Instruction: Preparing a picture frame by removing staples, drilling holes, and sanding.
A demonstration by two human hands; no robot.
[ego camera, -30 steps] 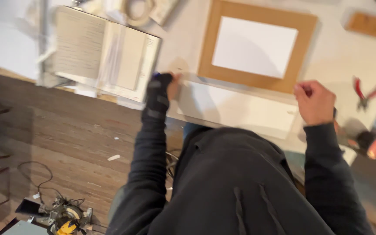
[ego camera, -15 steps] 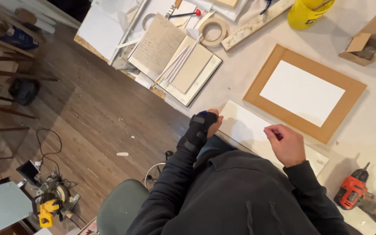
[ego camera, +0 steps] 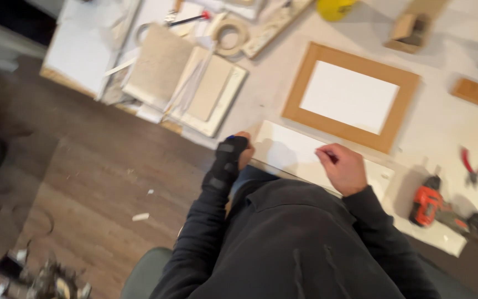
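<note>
White board point(ego camera: 297, 155) (table-edge), both hands

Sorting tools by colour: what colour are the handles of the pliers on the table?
Red. The pliers lie at the table's right edge, clearest in the head view.

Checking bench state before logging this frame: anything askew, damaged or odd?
Nothing looks damaged or spilled. Two oddities: the left hand wears a black wrist brace while resting at the end of the white board, and small white scraps lie on the wood floor. The right hand rests on the board.
</note>
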